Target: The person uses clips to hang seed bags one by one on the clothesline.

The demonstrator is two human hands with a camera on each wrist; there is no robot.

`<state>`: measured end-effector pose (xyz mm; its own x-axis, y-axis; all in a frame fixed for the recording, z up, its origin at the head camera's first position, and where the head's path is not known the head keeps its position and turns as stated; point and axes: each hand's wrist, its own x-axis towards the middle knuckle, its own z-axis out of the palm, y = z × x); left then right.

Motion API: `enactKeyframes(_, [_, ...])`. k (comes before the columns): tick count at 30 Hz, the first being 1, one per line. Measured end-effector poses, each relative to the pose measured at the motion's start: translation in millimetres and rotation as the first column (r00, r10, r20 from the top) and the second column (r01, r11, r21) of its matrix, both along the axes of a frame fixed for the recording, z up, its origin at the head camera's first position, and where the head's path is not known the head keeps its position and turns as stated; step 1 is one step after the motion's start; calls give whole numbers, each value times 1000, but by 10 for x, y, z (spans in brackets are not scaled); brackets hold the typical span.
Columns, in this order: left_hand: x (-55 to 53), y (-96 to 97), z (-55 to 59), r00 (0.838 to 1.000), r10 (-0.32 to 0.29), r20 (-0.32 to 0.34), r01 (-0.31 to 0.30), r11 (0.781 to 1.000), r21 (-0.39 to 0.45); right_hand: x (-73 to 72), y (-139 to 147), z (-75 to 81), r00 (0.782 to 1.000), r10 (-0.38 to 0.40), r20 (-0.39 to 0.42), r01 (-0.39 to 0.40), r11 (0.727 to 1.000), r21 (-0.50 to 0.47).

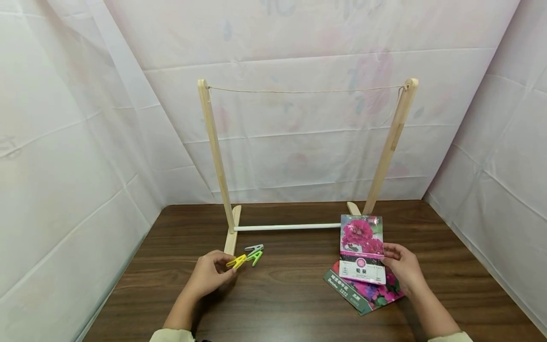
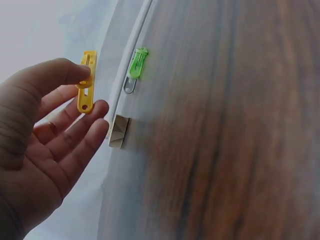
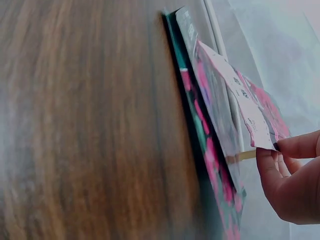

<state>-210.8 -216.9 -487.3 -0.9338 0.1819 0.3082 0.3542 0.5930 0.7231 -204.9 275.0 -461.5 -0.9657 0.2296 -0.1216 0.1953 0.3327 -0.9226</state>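
My left hand (image 1: 208,276) pinches a yellow clothespin (image 1: 237,261) between thumb and fingers, and in the left wrist view the clothespin (image 2: 87,95) is held up off the wood. Close beside it, a green clothespin (image 1: 255,258) and a grey clothespin (image 1: 254,247) lie on the table. At the right, my right hand (image 1: 402,269) grips the edge of a seed packet (image 1: 361,240) with a pink flower picture. That packet is lifted and tilted above other flower seed packets (image 1: 348,293) with a dark green band, partly covering them.
Behind the hands stands a wooden frame with a left post (image 1: 217,156) and a right post (image 1: 390,147). A thin string (image 1: 299,91) runs between their tops, and a white rod (image 1: 290,227) joins the feet. Pale cloth (image 1: 273,161) hangs around the brown table (image 1: 282,304).
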Motion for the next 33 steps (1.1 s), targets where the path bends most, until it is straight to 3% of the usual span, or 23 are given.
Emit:
enactKeyframes(14, [2,41,98,996,1,-89,0,1000,16,16,-111,199,996,46,-81,-48,999,-17])
enactKeyframes(22, [9,53,214,997,12,-79,-10,1000,15,14,-195,324,990,71,-120,-73,997,-15])
enactKeyframes(33, [-39,65,344,978,5,-210,2,999,36,26,-287,434,938,58,-341,-77,996,-44])
